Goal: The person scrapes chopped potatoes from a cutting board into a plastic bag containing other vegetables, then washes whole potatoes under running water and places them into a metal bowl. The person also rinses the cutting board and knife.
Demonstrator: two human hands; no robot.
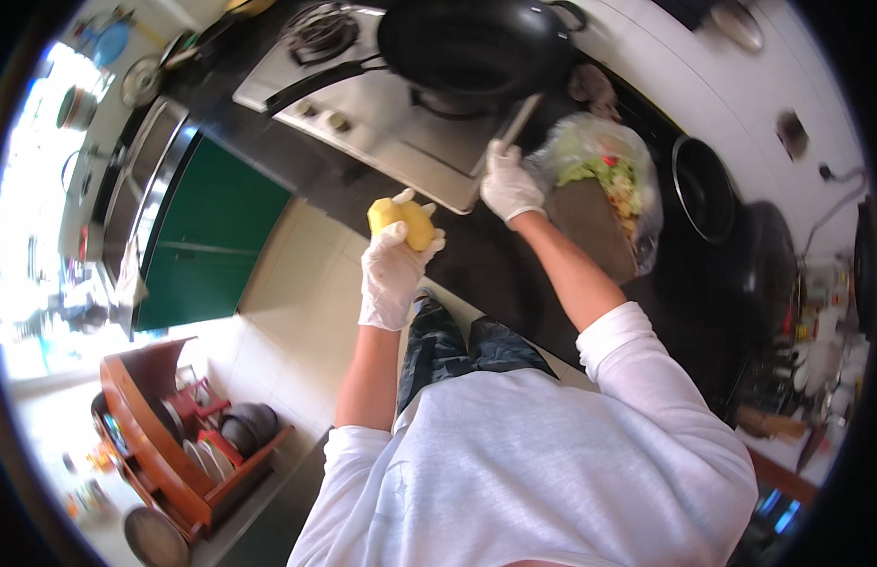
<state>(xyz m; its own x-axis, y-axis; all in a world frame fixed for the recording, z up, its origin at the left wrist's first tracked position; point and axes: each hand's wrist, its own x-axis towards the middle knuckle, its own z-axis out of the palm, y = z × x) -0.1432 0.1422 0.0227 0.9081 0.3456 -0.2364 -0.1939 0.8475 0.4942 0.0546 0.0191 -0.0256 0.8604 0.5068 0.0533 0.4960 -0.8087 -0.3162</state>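
Note:
My left hand (396,266), in a thin white glove, holds peeled yellow pieces that look like potato (415,225) above the counter's front edge. My right hand (510,183), gloved too, is at the right edge of the gas stove (403,152); whether its fingers grip anything cannot be told. A black wok (474,49) with a long handle sits on the stove's right burner. Right of my right hand lies a clear plastic bag (644,152) with green, red and yellowish food scraps (612,177). A flat grey-brown slab (594,223) lies against the scraps.
A round dark pan (702,188) leans near the white wall, beside a large dark rounded object (764,248). A green cabinet (211,234) and a sink (144,152) are at left. An open wooden drawer unit (162,425) with dishes stands lower left.

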